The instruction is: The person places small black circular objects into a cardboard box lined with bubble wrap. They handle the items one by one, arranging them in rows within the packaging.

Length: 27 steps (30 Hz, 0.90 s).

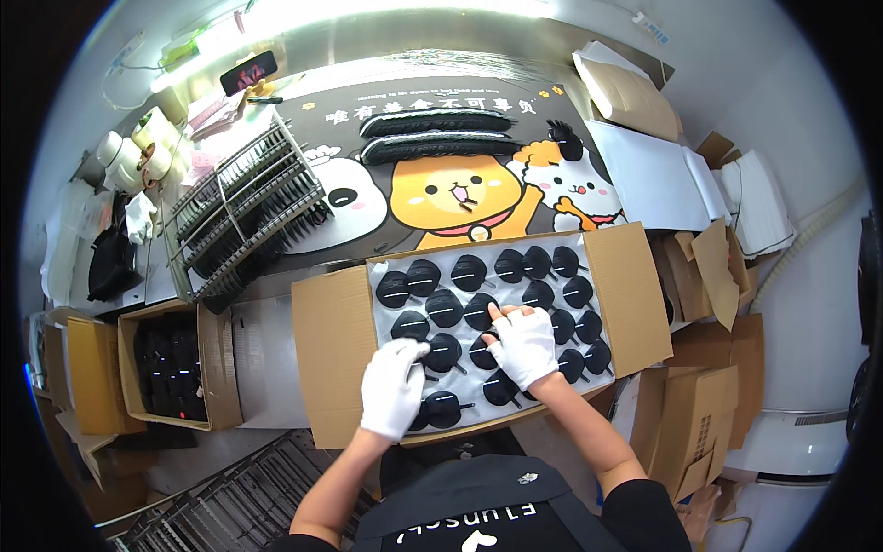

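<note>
An open cardboard box (621, 303) lies in front of me, lined with white sheet material. In it, rows of glossy black rounded pieces with short stems (445, 307) lie spread out; what they are I cannot tell. My left hand (394, 386), in a white glove, is over the left part of the box with its fingers bent at the black pieces; whether it grips one is hidden. My right hand (524, 345), in a white glove with bare fingertips showing, reaches over the middle right, its fingertips touching black pieces there.
A metal rack (241, 207) with many thin black pieces stands at the left on a cartoon-printed mat (372, 238). Beyond the box lie two long black bundles (438, 148). A carton of black items (227, 386) is at the left, more cardboard boxes (697, 421) at the right.
</note>
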Each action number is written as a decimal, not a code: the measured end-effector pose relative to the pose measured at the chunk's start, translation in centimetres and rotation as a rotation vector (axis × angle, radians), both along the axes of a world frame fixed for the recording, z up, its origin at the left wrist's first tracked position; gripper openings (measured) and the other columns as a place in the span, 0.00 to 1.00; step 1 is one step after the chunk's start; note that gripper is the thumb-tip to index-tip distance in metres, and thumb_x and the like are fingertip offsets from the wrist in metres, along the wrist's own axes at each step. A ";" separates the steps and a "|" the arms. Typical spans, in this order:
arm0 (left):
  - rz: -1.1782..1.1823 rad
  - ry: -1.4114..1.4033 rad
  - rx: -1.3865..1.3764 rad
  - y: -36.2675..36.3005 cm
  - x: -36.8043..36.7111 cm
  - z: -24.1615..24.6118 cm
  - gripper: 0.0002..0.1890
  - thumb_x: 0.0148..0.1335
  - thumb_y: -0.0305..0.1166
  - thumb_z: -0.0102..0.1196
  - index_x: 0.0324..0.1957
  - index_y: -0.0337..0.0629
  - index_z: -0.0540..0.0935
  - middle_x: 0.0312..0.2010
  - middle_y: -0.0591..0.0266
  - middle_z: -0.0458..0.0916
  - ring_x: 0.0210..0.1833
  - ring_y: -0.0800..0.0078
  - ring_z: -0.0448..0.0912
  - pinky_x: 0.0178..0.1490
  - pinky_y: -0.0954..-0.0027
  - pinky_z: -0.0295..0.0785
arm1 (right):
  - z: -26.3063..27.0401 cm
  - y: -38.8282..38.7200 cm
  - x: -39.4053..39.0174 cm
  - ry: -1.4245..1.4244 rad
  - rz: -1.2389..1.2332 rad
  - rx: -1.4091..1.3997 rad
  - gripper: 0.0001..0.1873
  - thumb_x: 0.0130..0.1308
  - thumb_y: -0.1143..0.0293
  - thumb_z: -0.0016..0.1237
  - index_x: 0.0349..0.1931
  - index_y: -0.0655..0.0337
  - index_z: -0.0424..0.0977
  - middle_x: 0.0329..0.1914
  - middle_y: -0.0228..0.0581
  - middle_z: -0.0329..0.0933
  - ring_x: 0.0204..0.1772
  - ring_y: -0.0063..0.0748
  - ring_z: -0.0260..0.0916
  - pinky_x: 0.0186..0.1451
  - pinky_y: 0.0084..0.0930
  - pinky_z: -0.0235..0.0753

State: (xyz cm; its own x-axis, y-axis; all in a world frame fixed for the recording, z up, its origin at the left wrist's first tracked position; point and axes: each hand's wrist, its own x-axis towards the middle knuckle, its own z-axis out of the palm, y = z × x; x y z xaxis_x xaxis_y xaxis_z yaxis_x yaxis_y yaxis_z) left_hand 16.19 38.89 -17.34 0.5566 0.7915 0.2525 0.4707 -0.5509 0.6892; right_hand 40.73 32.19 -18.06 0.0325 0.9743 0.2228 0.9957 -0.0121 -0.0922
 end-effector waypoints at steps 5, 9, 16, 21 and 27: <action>-0.186 0.394 0.241 3.7 0.4 1.1 0.14 0.52 0.27 0.60 0.43 0.52 0.85 0.43 0.64 0.80 0.37 0.60 0.80 0.38 0.58 0.75 | 0.3 2.5 -1.6 0.025 0.055 0.115 0.25 0.56 0.60 0.63 0.57 0.51 0.80 0.47 0.38 0.79 0.52 0.42 0.75 0.56 0.44 0.70; -0.277 0.415 0.313 5.5 -1.6 1.3 0.13 0.55 0.28 0.58 0.43 0.52 0.84 0.41 0.67 0.80 0.38 0.64 0.80 0.39 0.59 0.72 | -0.8 3.4 -3.7 0.090 0.151 0.135 0.22 0.57 0.62 0.62 0.54 0.47 0.82 0.50 0.36 0.79 0.53 0.43 0.74 0.59 0.46 0.68; -0.153 0.050 0.174 6.3 -3.7 0.6 0.11 0.51 0.20 0.59 0.37 0.45 0.85 0.34 0.58 0.86 0.38 0.56 0.83 0.44 0.59 0.76 | 1.9 1.4 -8.0 0.298 0.322 -0.126 0.07 0.54 0.63 0.63 0.27 0.54 0.82 0.28 0.38 0.79 0.35 0.40 0.78 0.38 0.38 0.75; -0.120 0.128 0.132 1.0 -5.4 2.3 0.04 0.53 0.25 0.60 0.30 0.48 0.84 0.28 0.60 0.84 0.34 0.57 0.81 0.38 0.57 0.72 | -0.4 1.6 -10.6 0.146 0.225 -0.273 0.10 0.60 0.62 0.58 0.25 0.56 0.81 0.24 0.41 0.79 0.32 0.44 0.80 0.38 0.39 0.77; -0.056 0.417 -0.001 -6.7 -3.4 2.2 0.18 0.48 0.48 0.73 0.31 0.47 0.82 0.28 0.60 0.80 0.34 0.59 0.80 0.37 0.55 0.68 | 1.8 0.3 -7.5 0.408 0.086 -0.129 0.10 0.60 0.63 0.56 0.23 0.57 0.79 0.24 0.43 0.80 0.31 0.45 0.80 0.37 0.42 0.78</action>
